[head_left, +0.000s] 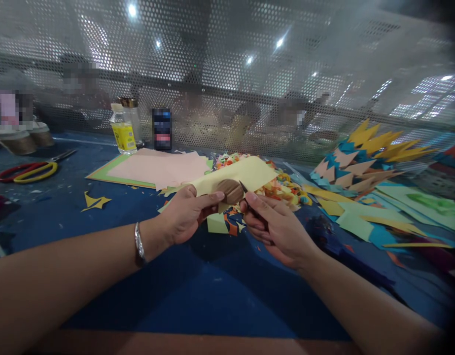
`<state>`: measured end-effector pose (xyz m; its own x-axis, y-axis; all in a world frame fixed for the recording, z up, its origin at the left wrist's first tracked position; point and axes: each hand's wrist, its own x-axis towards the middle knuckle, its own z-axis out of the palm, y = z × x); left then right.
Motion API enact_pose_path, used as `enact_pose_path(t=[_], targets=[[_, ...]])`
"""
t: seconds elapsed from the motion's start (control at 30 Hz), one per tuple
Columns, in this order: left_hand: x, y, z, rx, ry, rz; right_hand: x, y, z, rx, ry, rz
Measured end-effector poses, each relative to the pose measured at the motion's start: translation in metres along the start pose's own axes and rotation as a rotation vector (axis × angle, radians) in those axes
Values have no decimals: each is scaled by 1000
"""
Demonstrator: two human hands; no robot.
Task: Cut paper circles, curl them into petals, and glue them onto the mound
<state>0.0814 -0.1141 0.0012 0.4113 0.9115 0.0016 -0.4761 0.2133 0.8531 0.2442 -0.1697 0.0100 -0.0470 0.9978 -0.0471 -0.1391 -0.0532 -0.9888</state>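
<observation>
Blue felt-like table (197, 291) spreads under both hands, littered with jagged paper scraps (364, 162) to the right and pink sheets (157, 167) beyond. Left hand (186, 214) pinches a yellow paper sheet (245, 175) with a round brown disc (230, 191); right hand (277, 227) grips a dark blade (244, 188) touching it.

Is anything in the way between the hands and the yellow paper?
No. The left hand already grips the yellow paper, thumb by the brown round piece. The right hand holds a dark pointed tool right at that piece. Nothing sits between.
</observation>
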Motion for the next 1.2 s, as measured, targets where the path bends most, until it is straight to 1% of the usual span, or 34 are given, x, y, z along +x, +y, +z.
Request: enact_pose_path(t=[0.23,0.47,0.63,0.83,1.0,1.2], targets=[[-1,2,4,-48,-4,-3,0,1,-2,26,-28,-3],[-4,3,6,-42,-25,-5,1,1,-1,22,-12,3],[-1,0,2,25,6,21,1,1,-1,14,8,5],[1,0,0,40,-50,66,0,-1,-1,-25,13,12],[2,1,-2,75,-34,125,1,0,-2,-26,12,26],[2,2,-2,135,-47,122,1,0,-1,-33,13,23]])
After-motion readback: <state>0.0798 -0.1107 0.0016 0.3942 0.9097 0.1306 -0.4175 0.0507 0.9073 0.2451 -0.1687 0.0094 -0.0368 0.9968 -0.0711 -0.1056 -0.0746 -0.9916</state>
